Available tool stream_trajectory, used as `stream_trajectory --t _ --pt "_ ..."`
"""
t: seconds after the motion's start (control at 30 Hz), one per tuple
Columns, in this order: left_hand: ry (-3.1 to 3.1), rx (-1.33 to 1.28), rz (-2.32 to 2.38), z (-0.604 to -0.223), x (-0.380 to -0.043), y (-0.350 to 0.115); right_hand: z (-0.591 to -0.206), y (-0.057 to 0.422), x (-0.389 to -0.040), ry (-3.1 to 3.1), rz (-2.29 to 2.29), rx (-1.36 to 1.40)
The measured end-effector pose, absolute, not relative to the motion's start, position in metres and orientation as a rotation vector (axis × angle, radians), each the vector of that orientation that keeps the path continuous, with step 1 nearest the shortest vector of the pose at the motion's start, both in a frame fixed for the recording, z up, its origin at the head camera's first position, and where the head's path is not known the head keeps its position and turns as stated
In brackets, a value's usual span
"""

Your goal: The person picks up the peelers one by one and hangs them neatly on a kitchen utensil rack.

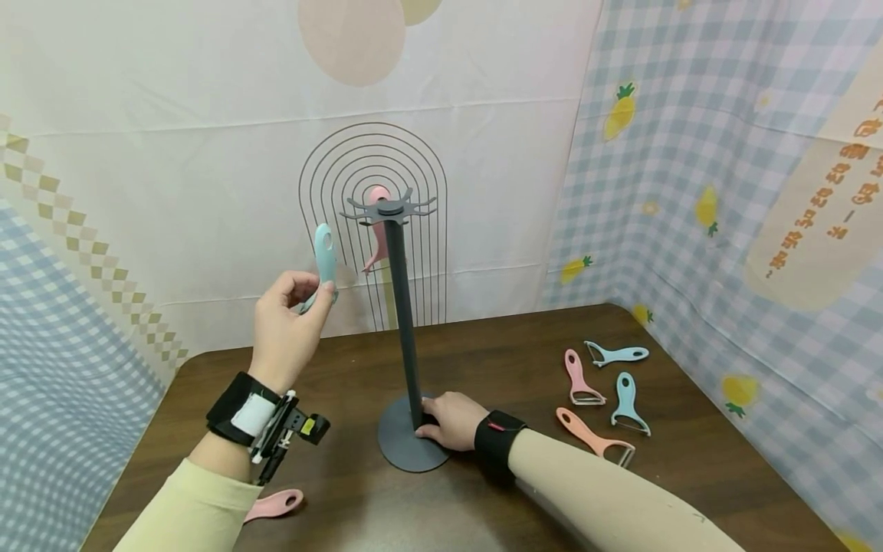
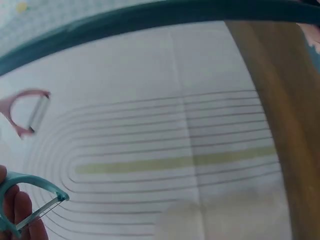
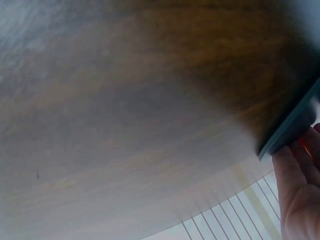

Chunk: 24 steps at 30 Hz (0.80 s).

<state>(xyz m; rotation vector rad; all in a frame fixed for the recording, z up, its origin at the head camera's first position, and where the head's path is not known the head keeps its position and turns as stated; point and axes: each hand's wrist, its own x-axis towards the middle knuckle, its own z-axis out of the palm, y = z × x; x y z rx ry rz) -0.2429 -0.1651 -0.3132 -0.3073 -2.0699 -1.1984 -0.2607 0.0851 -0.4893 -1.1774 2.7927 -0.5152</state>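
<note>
Clock positions are read in the head view, with the grey stand, a slender post with a curved-hook crown point(image 1: 403, 307), at the centre. The left hand point(image 1: 286, 310), at nine o'clock, pinches a light-blue Y-shaped peeler with a metal blade point(image 1: 325, 253); the handle points upward near the crown, apart from the hooks. The right hand point(image 1: 451, 420) touches the round grey base point(image 1: 410, 458) at the post's foot; whether its fingers close round the post cannot be told. A pink peeler with a curved handle point(image 1: 380, 238) hangs from the crown's far side, about eleven o'clock.

On the dark-brown wood-grained table point(image 1: 359, 383), relative to the base, a pink point(image 1: 574, 371), two light-blue point(image 1: 626, 354) point(image 1: 625, 392) and one peach peeler point(image 1: 582, 432) lie toward two to three o'clock. At eight o'clock, a pink handle point(image 1: 276, 504) shows beside the left sleeve point(image 1: 200, 506).
</note>
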Motion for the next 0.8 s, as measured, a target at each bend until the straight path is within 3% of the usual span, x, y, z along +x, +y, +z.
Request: stream_trajectory --t 0.33,0.8 --pt "-1.955 -0.423 -1.189 -0.284 -0.248 -0.145 -0.488 0.085 -0.259 2.795 -0.523 -1.17" --pt "-1.971 -0.431 -1.179 -0.274 -0.251 -0.138 -0.485 0.085 -0.258 2.788 -0.527 -1.149"
